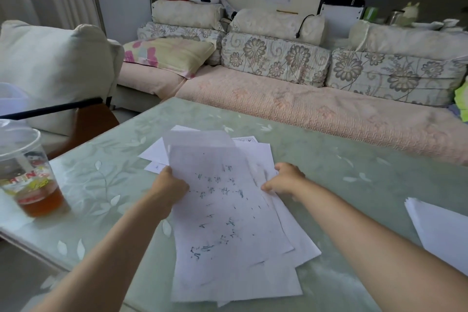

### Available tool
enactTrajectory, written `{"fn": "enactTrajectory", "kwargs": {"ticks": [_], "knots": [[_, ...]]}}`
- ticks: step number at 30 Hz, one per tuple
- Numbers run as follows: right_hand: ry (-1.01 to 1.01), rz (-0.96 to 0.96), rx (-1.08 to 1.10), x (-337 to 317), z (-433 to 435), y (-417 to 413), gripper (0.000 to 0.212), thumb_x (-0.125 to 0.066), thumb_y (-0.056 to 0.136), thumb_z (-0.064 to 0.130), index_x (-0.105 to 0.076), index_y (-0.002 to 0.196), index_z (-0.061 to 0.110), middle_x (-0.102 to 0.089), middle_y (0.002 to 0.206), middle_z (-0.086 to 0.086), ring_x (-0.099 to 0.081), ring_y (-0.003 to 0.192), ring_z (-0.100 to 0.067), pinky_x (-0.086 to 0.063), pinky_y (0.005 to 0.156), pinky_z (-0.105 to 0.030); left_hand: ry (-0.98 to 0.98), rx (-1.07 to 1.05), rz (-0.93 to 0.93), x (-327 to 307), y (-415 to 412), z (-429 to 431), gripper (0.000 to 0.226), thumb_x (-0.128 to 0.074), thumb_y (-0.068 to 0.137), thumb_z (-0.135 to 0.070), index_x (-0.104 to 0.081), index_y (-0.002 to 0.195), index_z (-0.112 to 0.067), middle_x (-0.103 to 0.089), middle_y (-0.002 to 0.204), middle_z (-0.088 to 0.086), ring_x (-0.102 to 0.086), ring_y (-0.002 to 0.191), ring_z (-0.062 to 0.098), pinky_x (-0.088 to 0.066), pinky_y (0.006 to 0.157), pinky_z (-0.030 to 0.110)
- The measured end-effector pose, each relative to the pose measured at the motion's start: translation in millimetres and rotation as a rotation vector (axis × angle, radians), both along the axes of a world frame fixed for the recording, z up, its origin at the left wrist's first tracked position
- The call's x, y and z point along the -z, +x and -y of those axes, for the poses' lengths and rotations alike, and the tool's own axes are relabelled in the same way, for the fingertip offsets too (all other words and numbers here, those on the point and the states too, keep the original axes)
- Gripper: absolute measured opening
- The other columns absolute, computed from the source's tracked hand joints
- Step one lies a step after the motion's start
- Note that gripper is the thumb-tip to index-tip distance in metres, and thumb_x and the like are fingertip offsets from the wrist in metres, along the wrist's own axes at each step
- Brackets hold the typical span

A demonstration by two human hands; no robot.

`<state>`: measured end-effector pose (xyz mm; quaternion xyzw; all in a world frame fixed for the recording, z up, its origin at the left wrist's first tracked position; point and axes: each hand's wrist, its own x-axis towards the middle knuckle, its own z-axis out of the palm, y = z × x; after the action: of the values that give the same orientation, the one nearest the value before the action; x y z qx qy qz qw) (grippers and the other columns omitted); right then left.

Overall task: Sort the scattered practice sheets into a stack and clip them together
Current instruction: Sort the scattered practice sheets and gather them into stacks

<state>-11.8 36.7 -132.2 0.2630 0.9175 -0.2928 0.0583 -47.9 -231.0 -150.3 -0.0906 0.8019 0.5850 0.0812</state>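
Several white practice sheets (228, 215) with faint blue handwriting lie in a loose, uneven pile on the green glass table (354, 172). My left hand (168, 189) grips the left edge of the top sheets, whose far end lifts and curls. At the pile's right edge, my right hand (285, 180) has its fingers curled onto the sheets. More sheets (154, 154) stick out from under the pile at the far left. No clip is visible.
A plastic cup of brown tea (30, 180) with a lid stands at the table's left. Another stack of white paper (440, 230) lies at the right edge. A sofa (304, 109) with floral cushions runs behind the table; a chair (83, 119) stands left.
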Motion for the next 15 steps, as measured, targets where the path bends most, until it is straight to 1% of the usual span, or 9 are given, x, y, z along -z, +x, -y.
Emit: {"fn": "enactTrajectory", "kwargs": {"ticks": [1, 2, 3, 5, 7, 9, 12, 15], "knots": [[-0.097, -0.036, 0.015, -1, 2, 1, 0.084, -0.080, 0.074, 0.032, -0.042, 0.147, 0.017, -0.049, 0.143, -0.005, -0.052, 0.125, -0.027, -0.050, 0.093, -0.032, 0.039, 0.000, 0.001, 2, 4, -3, 0.029, -0.052, 0.085, 0.003, -0.051, 0.111, -0.008, -0.058, 0.105, 0.012, -0.057, 0.096, 0.031, -0.050, 0.076, 0.037], [-0.186, -0.081, 0.030, -1, 3, 3, 0.079, -0.079, 0.076, 0.028, -0.043, 0.145, 0.013, -0.052, 0.139, -0.006, -0.056, 0.120, -0.026, -0.050, 0.088, -0.031, 0.072, -0.009, -0.017, 1, 7, -5, 0.028, -0.053, 0.085, 0.003, -0.051, 0.110, -0.010, -0.058, 0.108, 0.013, -0.058, 0.098, 0.031, -0.052, 0.079, 0.039], [-0.251, -0.120, 0.041, -1, 2, 4, 0.070, -0.078, 0.078, 0.026, -0.048, 0.140, 0.012, -0.056, 0.131, -0.006, -0.060, 0.113, -0.025, -0.051, 0.088, -0.030, 0.108, -0.024, -0.051, -1, 9, -7, 0.025, -0.053, 0.085, 0.003, -0.051, 0.106, -0.012, -0.059, 0.110, 0.013, -0.059, 0.099, 0.031, -0.053, 0.082, 0.041], [-0.345, -0.184, 0.030, 0, 1, 6, 0.044, -0.080, 0.078, 0.026, -0.059, 0.115, 0.012, -0.065, 0.113, -0.001, -0.065, 0.099, -0.021, -0.054, 0.089, -0.032, 0.206, -0.044, -0.144, -9, 11, -8, 0.026, -0.054, 0.086, 0.004, -0.051, 0.098, -0.019, -0.061, 0.112, 0.011, -0.060, 0.101, 0.029, -0.053, 0.085, 0.042], [-0.469, -0.272, -0.011, 0, -3, 9, 0.036, -0.084, 0.075, 0.024, -0.068, 0.104, 0.011, -0.073, 0.106, -0.002, -0.070, 0.093, -0.020, -0.058, 0.090, -0.038, 0.353, -0.004, -0.238, -20, 13, -8, 0.035, -0.054, 0.087, 0.006, -0.053, 0.103, -0.025, -0.064, 0.113, 0.004, -0.063, 0.103, 0.023, -0.053, 0.083, 0.038], [-0.523, -0.351, -0.044, -6, -10, 12, 0.028, -0.085, 0.076, 0.016, -0.072, 0.100, 0.012, -0.076, 0.100, -0.003, -0.073, 0.093, -0.021, -0.058, 0.090, -0.042, 0.463, 0.024, -0.306, -32, 15, -9, 0.041, -0.055, 0.088, 0.007, -0.056, 0.109, -0.028, -0.067, 0.111, -0.001, -0.065, 0.103, 0.020, -0.054, 0.084, 0.037], [-0.558, -0.485, -0.052, -23, -17, 23, 0.022, -0.082, 0.077, 0.002, -0.073, 0.096, 0.011, -0.077, 0.096, -0.004, -0.074, 0.094, -0.022, -0.059, 0.089, -0.040, 0.573, 0.010, -0.341, -48, 16, -14, 0.038, -0.063, 0.086, 0.004, -0.059, 0.107, -0.026, -0.069, 0.110, 0.003, -0.068, 0.101, 0.024, -0.055, 0.086, 0.041], [-0.546, -0.538, -0.090, -39, -23, 36, 0.026, -0.079, 0.078, -0.003, -0.074, 0.101, 0.009, -0.077, 0.099, -0.005, -0.074, 0.091, -0.018, -0.059, 0.086, -0.036, 0.561, 0.058, -0.407, -63, 20, -23, 0.036, -0.069, 0.084, 0.001, -0.062, 0.111, -0.021, -0.072, 0.108, 0.003, -0.070, 0.097, 0.023, -0.056, 0.085, 0.042]]}}
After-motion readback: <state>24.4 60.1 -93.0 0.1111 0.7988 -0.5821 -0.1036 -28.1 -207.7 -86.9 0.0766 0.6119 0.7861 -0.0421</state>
